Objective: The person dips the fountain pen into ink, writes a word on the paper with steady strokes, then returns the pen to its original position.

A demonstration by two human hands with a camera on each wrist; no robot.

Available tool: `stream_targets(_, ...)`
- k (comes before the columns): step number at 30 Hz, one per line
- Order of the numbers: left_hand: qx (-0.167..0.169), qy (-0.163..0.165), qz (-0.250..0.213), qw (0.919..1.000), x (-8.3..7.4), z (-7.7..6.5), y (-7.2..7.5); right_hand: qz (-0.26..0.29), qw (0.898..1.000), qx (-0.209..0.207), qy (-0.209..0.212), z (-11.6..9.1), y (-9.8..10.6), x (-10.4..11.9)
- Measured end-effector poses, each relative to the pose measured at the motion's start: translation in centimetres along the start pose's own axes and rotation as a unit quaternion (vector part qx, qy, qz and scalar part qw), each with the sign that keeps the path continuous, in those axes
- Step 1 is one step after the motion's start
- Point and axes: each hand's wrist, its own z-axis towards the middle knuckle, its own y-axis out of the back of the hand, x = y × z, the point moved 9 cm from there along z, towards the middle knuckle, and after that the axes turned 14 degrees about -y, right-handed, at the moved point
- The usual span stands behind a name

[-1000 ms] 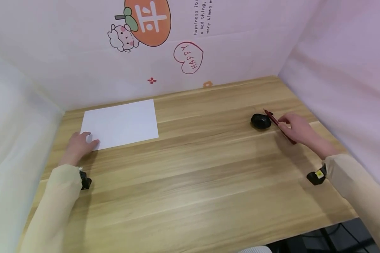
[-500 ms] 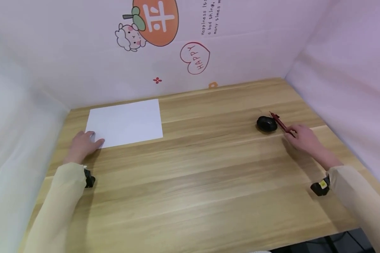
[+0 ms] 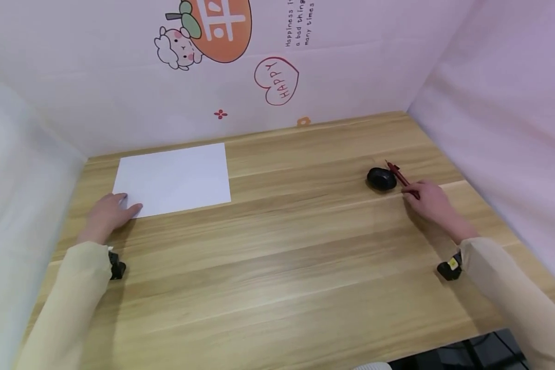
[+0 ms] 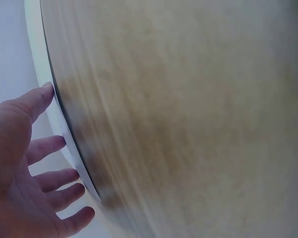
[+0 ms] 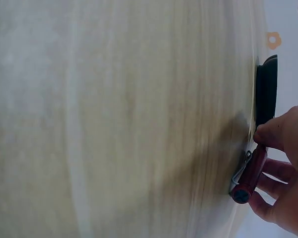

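Note:
My left hand (image 3: 105, 215) lies at the front left corner of a white sheet of paper (image 3: 178, 180). In the left wrist view its thumb and spread, fairly straight fingers touch the sheet (image 4: 64, 116) along the edge. On the right, my right hand (image 3: 427, 203) pinches the near end of a slim dark red tool (image 3: 400, 177) with a thin point, thumb on one side and fingers on the other. The right wrist view shows the tool's round dark end (image 5: 242, 195) and a bent metal wire on its side. A rounded black object like a computer mouse (image 3: 381, 179) sits beside the tool.
The wooden table (image 3: 268, 257) meets a printed cloth wall (image 3: 351, 77) at the back. White cloth also hangs at the left (image 3: 23, 180) and right sides. A small black camera (image 3: 449, 270) sits at the right wrist. Cables show below the table's front edge.
My right hand has shifted toward the tool's near end and now covers it, while the tool keeps its place by the black object. The left hand stays at the paper's corner.

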Motion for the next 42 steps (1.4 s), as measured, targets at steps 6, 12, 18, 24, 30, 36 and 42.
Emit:
stream_targets(6,-0.003,-0.014,0.009,0.9999,-0.7,-0.2,-0.1,0.061,0.996,-0.063,-0.013,0.1,1.0,-0.3)
stream_targets(12,0.004,-0.021,0.014,0.9997,-1.8,0.2,-0.5,0.139,0.986,-0.073,-0.047,0.0,2.0,-0.6)
stream_targets(18,0.010,-0.034,0.009,0.9993,-4.0,0.5,-0.9,0.219,0.969,-0.013,-0.114,-0.3,2.0,-0.4)
stream_targets(24,0.012,-0.061,0.035,0.9975,-7.8,1.0,-1.4,0.364,0.920,0.052,-0.139,-0.8,1.5,0.9)
stream_targets(30,0.000,-0.085,0.060,0.9946,-10.8,1.7,-2.2,0.561,0.809,0.126,-0.126,-1.5,1.2,3.1)
stream_targets(36,-0.009,-0.102,0.055,0.9933,-12.8,1.8,-2.9,0.656,0.734,0.148,-0.092,-2.1,2.0,4.6)
stream_targets(42,-0.015,-0.101,0.048,0.9936,-14.4,2.0,-3.2,0.664,0.732,0.144,-0.040,-2.7,2.8,5.2)
